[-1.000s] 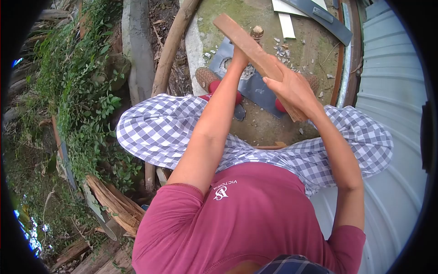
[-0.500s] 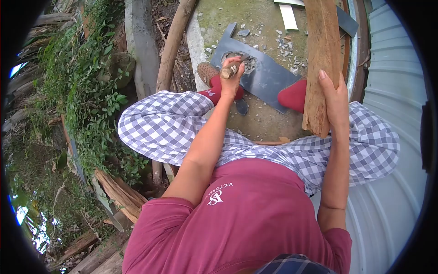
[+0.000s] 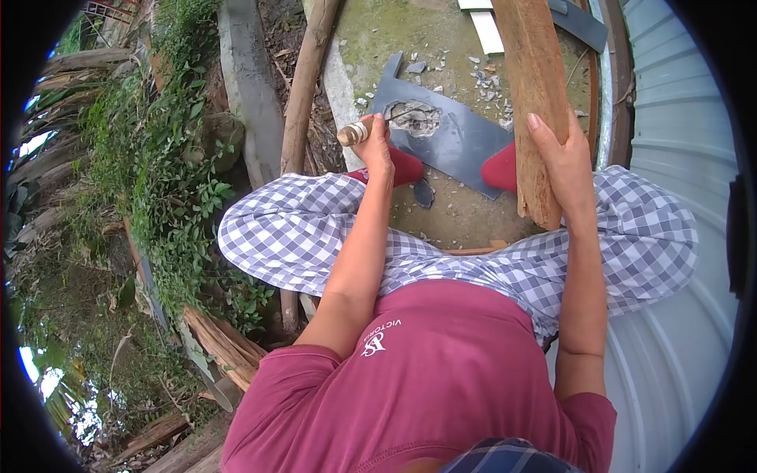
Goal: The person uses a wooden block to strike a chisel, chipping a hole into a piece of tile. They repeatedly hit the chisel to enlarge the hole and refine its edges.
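Observation:
My left hand [image 3: 377,146] is closed round the banded wooden handle of a tool [image 3: 354,133]. Its thin dark blade points right, over the rough chipped patch [image 3: 418,118] in a dark grey slab [image 3: 465,140]; whether the tip touches cannot be made out. My right hand [image 3: 566,162] grips the near end of a long, weathered wooden plank [image 3: 532,79], thumb on top and fingers round the right edge. The plank slants up past the top of the view and hides part of the slab's right side.
Grey chips [image 3: 487,83] lie scattered on the mossy concrete [image 3: 378,31]. White strips [image 3: 486,30] and another dark piece [image 3: 579,25] lie at the back. Corrugated metal [image 3: 670,118] borders the right; a log [image 3: 303,87] and leafy plants [image 3: 169,173] border the left.
My left hand has drawn the tool left and slightly down, away from the chipped patch, and its handle now points left. The plank in my right hand has shifted left in view.

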### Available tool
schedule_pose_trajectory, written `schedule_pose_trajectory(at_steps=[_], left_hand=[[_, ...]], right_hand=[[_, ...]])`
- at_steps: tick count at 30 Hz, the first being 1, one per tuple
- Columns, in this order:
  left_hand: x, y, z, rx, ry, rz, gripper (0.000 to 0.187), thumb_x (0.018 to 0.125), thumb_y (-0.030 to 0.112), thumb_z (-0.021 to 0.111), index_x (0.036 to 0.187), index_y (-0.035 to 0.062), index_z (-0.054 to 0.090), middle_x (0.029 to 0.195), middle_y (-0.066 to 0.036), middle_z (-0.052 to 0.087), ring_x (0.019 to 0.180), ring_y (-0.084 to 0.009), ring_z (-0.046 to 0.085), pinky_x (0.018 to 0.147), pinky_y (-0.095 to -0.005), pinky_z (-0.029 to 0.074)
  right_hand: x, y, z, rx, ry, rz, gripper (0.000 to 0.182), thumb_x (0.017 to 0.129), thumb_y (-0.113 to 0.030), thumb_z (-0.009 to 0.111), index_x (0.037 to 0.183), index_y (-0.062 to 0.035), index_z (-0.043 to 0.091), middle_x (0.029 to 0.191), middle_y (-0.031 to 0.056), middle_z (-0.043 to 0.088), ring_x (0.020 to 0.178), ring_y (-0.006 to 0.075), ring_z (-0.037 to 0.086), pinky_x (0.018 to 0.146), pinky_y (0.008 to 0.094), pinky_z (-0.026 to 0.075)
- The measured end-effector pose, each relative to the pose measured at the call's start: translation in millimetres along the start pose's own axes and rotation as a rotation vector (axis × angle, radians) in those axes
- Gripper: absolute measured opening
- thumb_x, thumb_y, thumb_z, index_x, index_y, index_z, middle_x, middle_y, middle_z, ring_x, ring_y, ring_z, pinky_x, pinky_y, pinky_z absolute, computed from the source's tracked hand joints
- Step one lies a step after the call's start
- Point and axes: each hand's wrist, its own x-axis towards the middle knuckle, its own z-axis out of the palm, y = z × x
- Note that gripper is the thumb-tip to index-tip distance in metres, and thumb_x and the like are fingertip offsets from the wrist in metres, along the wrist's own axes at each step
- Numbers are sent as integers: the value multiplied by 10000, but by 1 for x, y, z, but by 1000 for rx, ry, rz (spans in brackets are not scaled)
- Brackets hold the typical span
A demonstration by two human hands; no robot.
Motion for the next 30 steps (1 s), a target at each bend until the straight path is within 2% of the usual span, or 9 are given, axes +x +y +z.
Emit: schedule_pose_trajectory(at_steps=[3,4,8,11,12,16,21,25,30], left_hand=[[3,10,7,73,-65,129,222,781,94,720,960,65,591,915,-41,611,761,-116,588,660,-236,492],[6,10,7,105,-116,187,226,782,70,717,968,44,591,959,-69,621,824,-137,592,733,-252,490],[-1,9,15,137,-177,275,226,789,68,714,962,18,579,977,-99,617,909,-157,581,806,-278,481],[-5,0,14,164,-182,246,229,784,67,717,963,29,579,982,-95,616,902,-161,583,804,-277,480],[-5,-1,14,238,-199,306,232,785,84,717,966,31,582,976,-91,612,888,-157,581,792,-275,478],[-11,3,15,354,-237,312,227,796,104,709,973,17,596,942,-64,629,854,-128,584,776,-260,480],[-19,8,26,431,-355,322,221,793,103,709,965,15,602,929,-59,632,841,-128,586,756,-263,482],[-25,4,29,570,-379,448,239,774,134,722,971,62,607,869,-54,642,795,-137,610,726,-274,490],[-28,2,30,625,-418,433,236,786,117,717,984,51,605,916,-49,633,821,-123,587,730,-256,487]], right_hand=[[0,-2,0,-2,1,22,569,830,-376,617,1224,19,505,999,151,637,894,213,625,795,322,471],[0,-1,0,0,1,21,569,830,-376,617,1224,19,505,999,151,637,894,213,625,795,322,471],[0,1,1,-12,0,25,557,834,-370,613,1218,18,507,994,154,636,886,213,625,787,324,472],[0,1,1,-10,-3,30,554,835,-369,612,1216,19,507,991,156,638,885,213,626,788,324,472],[0,1,1,-6,-8,34,554,835,-369,611,1215,19,507,989,157,639,885,212,627,790,325,471],[1,3,2,-17,-7,26,564,831,-378,610,1215,22,505,981,160,640,884,214,628,793,326,471],[0,3,1,-35,-27,46,592,824,-398,606,1228,20,494,989,174,639,896,240,632,806,335,469],[3,9,1,-66,-2,30,604,823,-406,603,1241,15,487,1000,177,637,907,249,630,814,341,466],[3,9,1,-40,-11,41,615,816,-410,609,1249,8,486,1016,179,633,918,255,628,820,344,465]])
